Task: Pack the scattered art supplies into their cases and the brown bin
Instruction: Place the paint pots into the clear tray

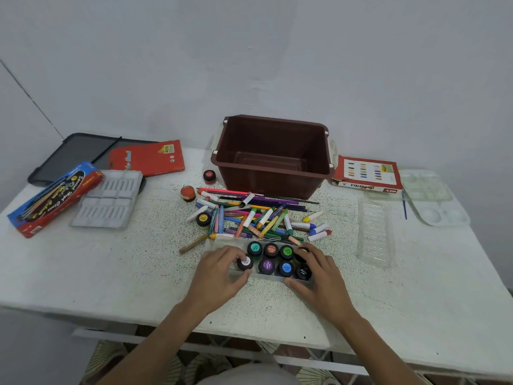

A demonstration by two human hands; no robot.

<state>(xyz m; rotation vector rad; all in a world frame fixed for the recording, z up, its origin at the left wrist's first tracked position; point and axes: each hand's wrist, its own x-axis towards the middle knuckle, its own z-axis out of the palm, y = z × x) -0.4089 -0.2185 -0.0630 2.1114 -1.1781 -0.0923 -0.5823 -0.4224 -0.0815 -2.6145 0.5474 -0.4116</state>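
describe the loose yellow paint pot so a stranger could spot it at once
Find the brown bin, then the heap of crayons and pencils in front of it. At the heap's left edge stands a small black pot with a yellow lid; the red-lidded pot and the orange pot lie nearer the bin.

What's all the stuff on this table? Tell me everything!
bin: one, brown, back middle.
case: one, clear, front.
paint pots: eight, coloured lids, in the case.
loose pots: three, red, orange, yellow, beside pile.
crayons and pencils: many, mixed colours, middle.
boxes: three, red or blue, left and right.
grey tray: one, left.
black lid: one, back left.
clear tray: one, right.
palettes: two, clear and white, far right.
left hand: pinches the white-lidded pot.
right hand: grips the case's right end.
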